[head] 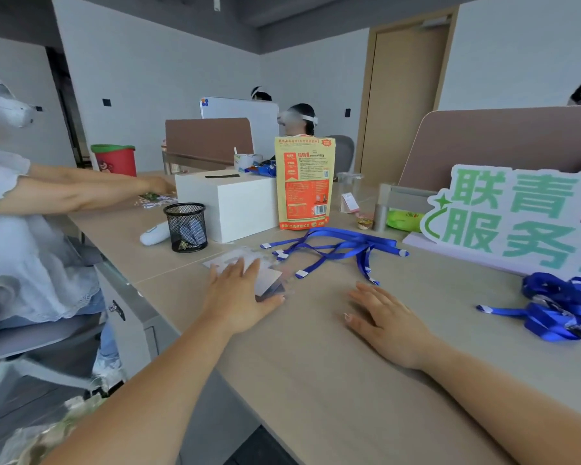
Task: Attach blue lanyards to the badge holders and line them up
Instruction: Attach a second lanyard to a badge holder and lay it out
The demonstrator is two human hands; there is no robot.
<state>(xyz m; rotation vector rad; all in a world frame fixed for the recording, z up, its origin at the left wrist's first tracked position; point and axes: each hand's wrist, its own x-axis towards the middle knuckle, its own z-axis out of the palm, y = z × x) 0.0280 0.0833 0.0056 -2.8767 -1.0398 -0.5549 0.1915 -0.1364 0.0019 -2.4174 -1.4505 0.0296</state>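
**While the lanyards lie loose, one hand rests on the holders**

Since nothing is clipped together yet, I would put the job at its first step: picking out a single holder. The stack of clear badge holders (pixel 230 259) lies on the table just in front of the white box (pixel 228 203), on the side nearer the person. The left hand (pixel 239 297) lies flat on top of the stack, fingers straight and a little spread, pinching nothing. The right hand (pixel 383 317) is palm-down on the bare tabletop, further out from the box and to its right. Its fingers are straight and close together, and it is empty.

The loose blue lanyards (pixel 336 246) sprawl in a tangle off the box's right front corner, just beside the holders, and neither hand touches them. A tighter bundle of lanyards (pixel 557 307) sits well to the box's right, below a green-lettered sign (pixel 510 216). A mesh pen cup (pixel 186 226) stands just beside the box's left front corner.

To my eye, the next move calls for the left fingers to slide one holder off the stack; thin plastic sheets like these tend to cling. The right hand must then reach towards the box and draw one lanyard end free of the tangle.
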